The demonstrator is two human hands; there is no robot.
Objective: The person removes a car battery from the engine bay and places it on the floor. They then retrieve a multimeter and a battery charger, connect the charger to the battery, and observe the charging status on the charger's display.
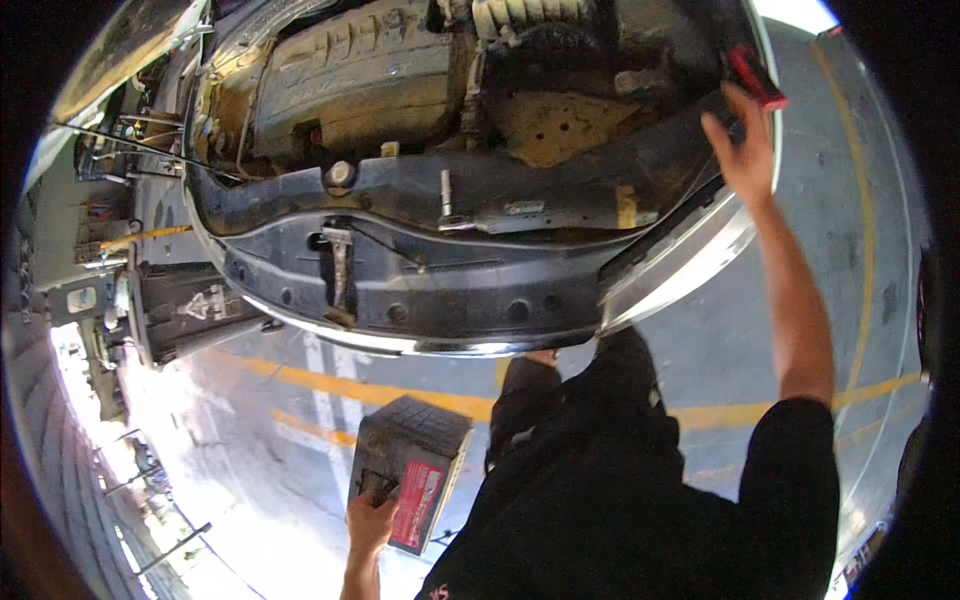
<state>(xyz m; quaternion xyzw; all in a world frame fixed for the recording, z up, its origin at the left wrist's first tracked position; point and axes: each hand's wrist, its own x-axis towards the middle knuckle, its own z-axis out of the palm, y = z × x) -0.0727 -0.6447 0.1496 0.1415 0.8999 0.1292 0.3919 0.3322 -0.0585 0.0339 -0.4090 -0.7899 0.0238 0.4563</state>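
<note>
A: Leftmost item?

B: A long, ribbed, grey-brown plastic engine cover (350, 95), toward the left edge of the car's engine bay. A small, round, pale cap (340, 175) sits nearer the front edge.

A: Next, the left hand (370, 522)?

B: Fingers closed on the lower left part of a dark grey, flat-sided box (400, 435) bearing 1 red label. The box is held tilted above the floor (250, 455), well apart from the bay's front edge.

A: Middle?

B: A slim, silver metal rod-shaped tool (446, 192), near the middle of the front edge of the bay, above the black plastic front panel (450, 285).

A: Far right?

B: The right hand (745, 155), at the bay's right edge. Thumb and index finger spread well apart; no object seen between them. Just beside the fingertips is a bright red, oblong object (760, 80), at the right edge of the bay. Contact: cannot tell; fingers overlap it in view.
</note>
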